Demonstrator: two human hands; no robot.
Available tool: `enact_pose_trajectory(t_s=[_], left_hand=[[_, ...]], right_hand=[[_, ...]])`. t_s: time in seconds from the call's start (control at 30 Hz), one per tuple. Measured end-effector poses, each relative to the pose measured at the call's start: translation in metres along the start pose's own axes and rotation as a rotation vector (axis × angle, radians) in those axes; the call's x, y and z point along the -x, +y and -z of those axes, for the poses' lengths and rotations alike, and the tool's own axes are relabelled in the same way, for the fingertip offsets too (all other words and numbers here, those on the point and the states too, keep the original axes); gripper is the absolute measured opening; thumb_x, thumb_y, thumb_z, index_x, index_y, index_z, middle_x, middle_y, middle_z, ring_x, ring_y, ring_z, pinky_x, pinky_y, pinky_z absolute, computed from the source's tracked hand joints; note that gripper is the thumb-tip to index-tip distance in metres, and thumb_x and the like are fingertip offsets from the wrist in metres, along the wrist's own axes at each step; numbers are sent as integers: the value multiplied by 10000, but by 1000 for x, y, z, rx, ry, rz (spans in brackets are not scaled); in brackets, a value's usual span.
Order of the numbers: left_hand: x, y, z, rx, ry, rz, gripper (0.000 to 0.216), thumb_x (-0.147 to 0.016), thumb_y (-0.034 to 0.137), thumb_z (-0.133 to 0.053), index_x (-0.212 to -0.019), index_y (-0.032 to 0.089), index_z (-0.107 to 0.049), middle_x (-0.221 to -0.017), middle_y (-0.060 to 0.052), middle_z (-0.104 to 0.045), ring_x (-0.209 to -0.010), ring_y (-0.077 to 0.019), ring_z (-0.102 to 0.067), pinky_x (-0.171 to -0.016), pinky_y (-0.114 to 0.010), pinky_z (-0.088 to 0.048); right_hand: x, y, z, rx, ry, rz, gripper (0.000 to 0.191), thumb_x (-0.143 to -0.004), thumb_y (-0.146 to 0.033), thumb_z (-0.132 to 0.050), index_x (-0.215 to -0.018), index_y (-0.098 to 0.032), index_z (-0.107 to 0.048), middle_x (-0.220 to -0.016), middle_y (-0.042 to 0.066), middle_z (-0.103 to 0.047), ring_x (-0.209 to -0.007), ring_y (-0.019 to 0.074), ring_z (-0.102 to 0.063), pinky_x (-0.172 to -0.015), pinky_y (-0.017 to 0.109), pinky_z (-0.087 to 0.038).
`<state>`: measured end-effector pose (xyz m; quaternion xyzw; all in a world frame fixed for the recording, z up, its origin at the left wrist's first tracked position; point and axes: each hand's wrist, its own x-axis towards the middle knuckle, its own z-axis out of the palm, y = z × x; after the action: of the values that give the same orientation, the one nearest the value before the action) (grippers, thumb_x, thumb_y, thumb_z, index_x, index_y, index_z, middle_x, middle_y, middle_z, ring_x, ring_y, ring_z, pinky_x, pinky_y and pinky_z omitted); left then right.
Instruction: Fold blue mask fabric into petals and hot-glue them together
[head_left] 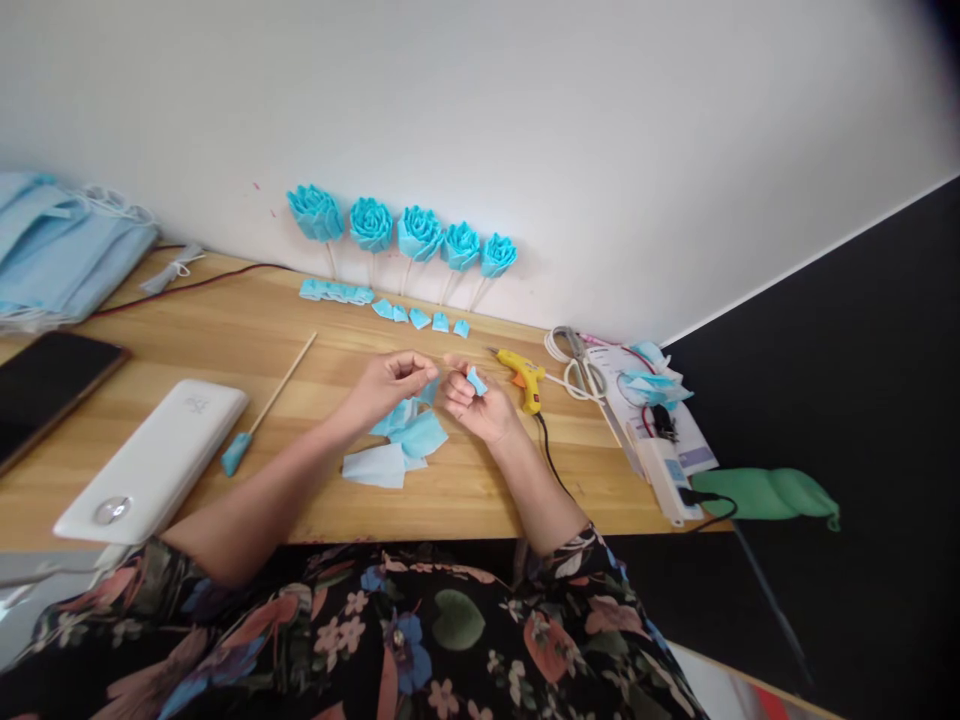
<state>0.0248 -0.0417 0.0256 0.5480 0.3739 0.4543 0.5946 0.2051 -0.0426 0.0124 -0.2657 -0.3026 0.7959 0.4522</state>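
Note:
My right hand (474, 405) is closed on a small folded blue petal piece (476, 380), pinched between thumb and fingers. My left hand (390, 385) is curled right beside it, fingertips pinched together near the same spot; what it holds, if anything, I cannot make out. Both hover over the wooden table (225, 340). Under them lie loose blue fabric pieces (405, 440). Several finished blue roses (418, 232) on sticks lean against the wall behind, with a row of small folded petals (420, 318) in front of them.
A yellow glue gun (521, 375) lies just right of my hands, its cord running off the front edge. A stick with a blue tip (262, 410), a white power bank (154, 460) and a phone (45, 385) are to the left. Scissors (581, 355), papers and a white device sit at the right end. Blue masks (52, 250) are stacked far left.

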Motion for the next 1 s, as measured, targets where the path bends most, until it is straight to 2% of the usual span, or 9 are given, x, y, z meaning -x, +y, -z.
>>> enact_pose_trajectory(t_s=[0.23,0.37,0.47,0.67,0.8,1.0], left_hand=[[0,-2,0,-58,38,-56,292,-737,428,-722,-795,149,-660,-752,-22,-646,-687,-121,-535,-640,-247,-402],[-1,-3,-1,-55,102,-41,312,-718,446,-736,-780,151,-655,-717,-11,-630,-653,-113,-516,-611,-238,-390],[-3,-7,0,-25,129,-42,319,-694,451,-746,-748,153,-647,-673,4,-595,-613,-104,-486,-572,-230,-374],[-5,-11,4,-29,137,6,256,-710,395,-720,-777,155,-660,-604,28,-534,-570,-97,-458,-539,-222,-349],[-5,-7,4,-37,130,27,240,-696,374,-705,-772,152,-655,-615,25,-543,-555,-90,-442,-526,-222,-332],[-2,0,4,-53,134,51,221,-682,360,-690,-722,153,-623,-588,37,-504,-524,-79,-405,-495,-219,-289]], right_hand=[[-2,8,3,-24,-142,-23,180,-895,-271,-552,-985,-179,-678,-534,-75,-278,-488,94,-248,-454,195,-305],[-1,9,3,54,-150,-2,187,-878,-288,-582,-1001,-187,-680,-541,-69,-337,-490,89,-274,-465,204,-319],[0,9,4,138,-153,38,273,-845,-324,-644,-1075,-182,-678,-555,-62,-411,-502,87,-331,-486,218,-354],[2,7,5,438,-57,100,455,-818,-432,-690,-1207,-198,-657,-628,-45,-508,-559,100,-468,-536,239,-425],[4,4,1,590,0,107,476,-817,-458,-689,-1225,-215,-655,-641,-48,-489,-576,86,-420,-540,213,-416],[6,3,-4,642,0,105,447,-839,-455,-665,-1230,-238,-654,-631,-48,-456,-574,90,-384,-532,209,-400]])
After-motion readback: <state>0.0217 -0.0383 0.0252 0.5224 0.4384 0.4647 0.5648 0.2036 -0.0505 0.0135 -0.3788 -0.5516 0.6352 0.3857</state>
